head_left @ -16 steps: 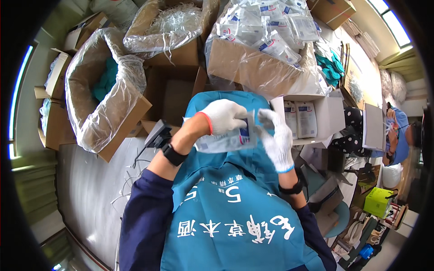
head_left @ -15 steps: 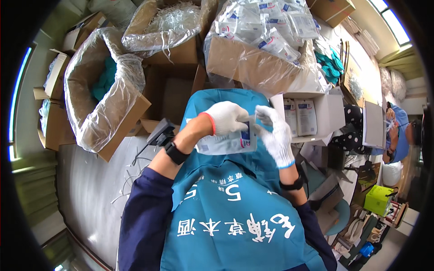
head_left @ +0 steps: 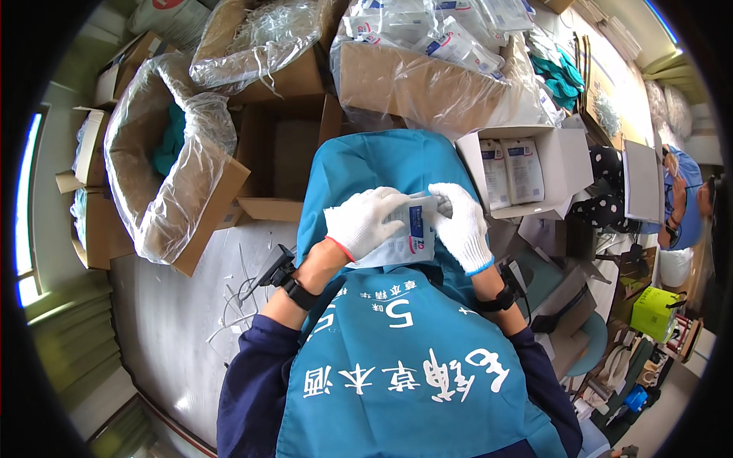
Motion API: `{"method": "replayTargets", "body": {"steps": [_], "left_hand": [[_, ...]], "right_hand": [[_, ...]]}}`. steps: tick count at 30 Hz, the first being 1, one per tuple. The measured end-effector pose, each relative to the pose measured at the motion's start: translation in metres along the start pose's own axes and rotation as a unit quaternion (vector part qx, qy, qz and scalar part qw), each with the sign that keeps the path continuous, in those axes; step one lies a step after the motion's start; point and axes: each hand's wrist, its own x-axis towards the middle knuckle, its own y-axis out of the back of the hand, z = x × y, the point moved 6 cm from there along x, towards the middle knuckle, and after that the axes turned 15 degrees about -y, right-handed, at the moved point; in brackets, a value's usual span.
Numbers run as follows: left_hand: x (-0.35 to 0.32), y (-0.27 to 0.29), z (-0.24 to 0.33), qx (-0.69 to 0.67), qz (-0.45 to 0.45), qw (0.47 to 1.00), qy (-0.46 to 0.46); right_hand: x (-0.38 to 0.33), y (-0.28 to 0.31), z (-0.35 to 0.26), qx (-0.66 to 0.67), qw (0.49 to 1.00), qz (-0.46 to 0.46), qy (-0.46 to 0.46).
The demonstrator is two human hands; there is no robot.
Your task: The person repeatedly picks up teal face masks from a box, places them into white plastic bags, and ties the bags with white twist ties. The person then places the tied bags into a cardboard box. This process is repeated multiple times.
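A white and blue plastic packet (head_left: 405,243) lies over my lap on a blue-green apron (head_left: 397,336). My left hand (head_left: 365,223), in a white knitted glove with a red cuff, is closed on the packet's left and upper part. My right hand (head_left: 460,227), its glove edged in blue, pinches the packet's upper right edge with curled fingers. Part of the packet is hidden under the gloves. To the right, a white open box (head_left: 569,164) holds similar packets (head_left: 524,169) standing side by side.
Ahead, a large plastic-lined carton (head_left: 420,80) is heaped with packets. An open brown carton (head_left: 282,153) stands left of it, beside a lined carton (head_left: 172,217) with teal cloth-like items. At the far right sits another person (head_left: 679,191). Cables (head_left: 233,301) lie on the floor.
My left hand has slid down and left over the packet. My right hand's spread fingers have curled in at the packet's edge. The whole view has shifted slightly.
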Motion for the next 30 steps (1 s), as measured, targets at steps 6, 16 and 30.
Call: {"method": "replayTargets", "body": {"steps": [6, 16, 30], "left_hand": [[0.013, 0.001, 0.000, -0.066, -0.036, 0.995, 0.070], [0.010, -0.008, -0.023, -0.155, -0.177, 0.972, 0.002], [-0.010, 0.003, 0.010, 0.169, 0.035, 0.981, -0.091]], "right_hand": [[-0.009, 0.005, -0.015, 0.035, 0.999, -0.014, -0.009], [-0.014, -0.018, -0.031, 0.069, 0.984, -0.153, -0.057], [0.021, -0.053, -0.030, 0.001, 0.999, 0.048, 0.006]]}}
